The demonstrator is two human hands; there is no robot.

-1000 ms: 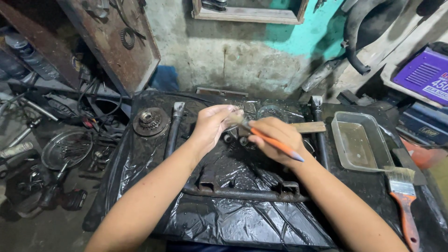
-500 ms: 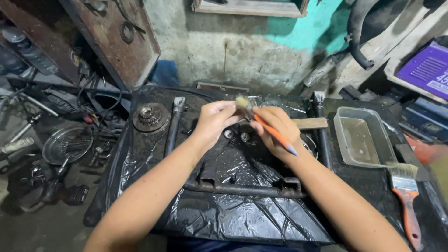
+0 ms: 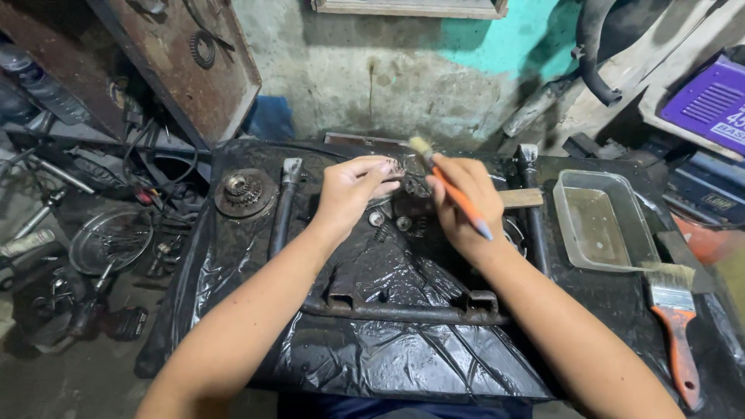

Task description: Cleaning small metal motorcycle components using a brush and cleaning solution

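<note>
Brushing a small metal part [image 3: 394, 172] over the black-covered surface [image 3: 372, 341].
Your left hand [image 3: 351, 190] pinches the part; your right hand [image 3: 464, 198] grips an orange brush [image 3: 454, 190].

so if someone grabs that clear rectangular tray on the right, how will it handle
The clear tray looks like thin plastic, so probably light and slightly flexible. It seems to hold a shallow film of liquid, so tilting may spill it. Resting on the glossy black sheet, it would likely slide when pushed.
</note>
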